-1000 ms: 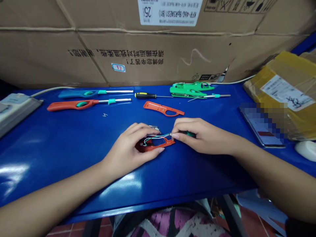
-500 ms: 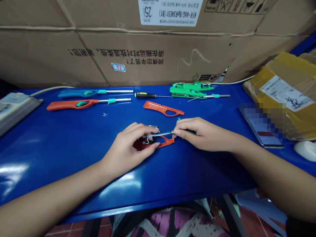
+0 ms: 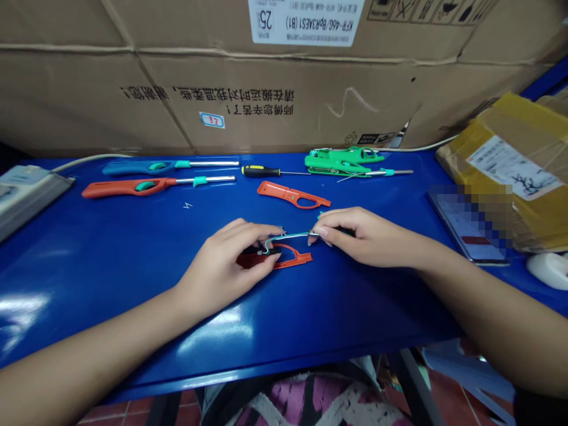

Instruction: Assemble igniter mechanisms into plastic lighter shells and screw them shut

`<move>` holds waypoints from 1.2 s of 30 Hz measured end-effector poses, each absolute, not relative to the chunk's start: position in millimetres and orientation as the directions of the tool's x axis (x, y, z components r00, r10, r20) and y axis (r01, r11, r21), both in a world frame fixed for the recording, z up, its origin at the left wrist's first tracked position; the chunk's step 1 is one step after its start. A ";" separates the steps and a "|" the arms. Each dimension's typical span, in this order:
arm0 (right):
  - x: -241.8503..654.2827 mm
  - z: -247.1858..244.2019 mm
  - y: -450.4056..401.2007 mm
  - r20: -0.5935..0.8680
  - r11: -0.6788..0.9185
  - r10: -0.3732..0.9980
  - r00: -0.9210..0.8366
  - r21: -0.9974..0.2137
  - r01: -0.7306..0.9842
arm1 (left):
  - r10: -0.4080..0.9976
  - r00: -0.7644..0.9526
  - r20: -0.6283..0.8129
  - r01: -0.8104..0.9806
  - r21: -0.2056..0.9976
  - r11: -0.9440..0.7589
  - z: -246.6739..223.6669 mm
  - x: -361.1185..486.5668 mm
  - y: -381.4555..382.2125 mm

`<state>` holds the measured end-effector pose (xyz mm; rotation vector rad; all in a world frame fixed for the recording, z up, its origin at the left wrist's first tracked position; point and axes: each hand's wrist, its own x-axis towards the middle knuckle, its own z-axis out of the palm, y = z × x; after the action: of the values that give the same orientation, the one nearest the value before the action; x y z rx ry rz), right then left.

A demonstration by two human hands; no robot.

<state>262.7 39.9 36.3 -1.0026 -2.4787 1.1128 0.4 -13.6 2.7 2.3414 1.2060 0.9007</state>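
An orange half shell (image 3: 303,258) with a trigger loop lies on the blue table, partly under my left hand (image 3: 235,254). That hand's fingers curl around a small black part (image 3: 271,252) at the shell. Thin green and white wires (image 3: 290,236) run from there to my right hand (image 3: 350,234). Its thumb and forefinger pinch the wire end together with a small metal piece; a bit of teal shows above the fingers. The other orange half shell (image 3: 288,193) rests just behind both hands.
Behind lie a blue lighter (image 3: 137,168), an orange lighter (image 3: 115,188), a black-yellow screwdriver (image 3: 261,171) and green lighter parts (image 3: 337,161). A power strip (image 3: 31,192) is left; a phone (image 3: 470,228), taped parcel (image 3: 510,165) and white mouse (image 3: 550,269) are right. A large carton (image 3: 222,77) stands behind.
My left hand has shifted slightly left and its fingers cover the metal piece that showed above the shell. My right hand has risen a little, and the wires look straighter.
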 end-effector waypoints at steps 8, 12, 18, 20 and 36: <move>265.4 36.3 40.8 0.010 0.521 0.653 -0.757 -0.731 0.440 | 0.793 0.434 0.428 0.603 0.516 -0.608 12.3 -5.2 -14.1; 266.7 35.5 41.2 0.043 0.536 0.662 -0.748 -0.724 0.433 | 0.797 0.412 0.441 0.623 0.503 -0.600 15.5 -8.3 -14.4; 267.1 36.1 41.1 0.044 0.524 0.666 -0.745 -0.739 0.424 | 0.901 0.302 0.311 0.546 0.718 -0.431 13.5 -4.5 -14.5; 267.2 36.2 41.1 0.052 0.523 0.669 -0.741 -0.742 0.420 | 0.943 0.260 0.208 0.471 0.825 -0.311 13.1 -1.8 -13.5; 263.8 41.8 37.1 0.075 0.539 0.651 -0.755 -0.747 0.390 | 0.936 0.269 0.225 0.501 0.798 -0.336 21.1 -0.3 -12.1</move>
<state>263.8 37.1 41.8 -0.8586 -2.4352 1.0556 -0.3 -12.1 21.1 1.9469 1.2928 0.9422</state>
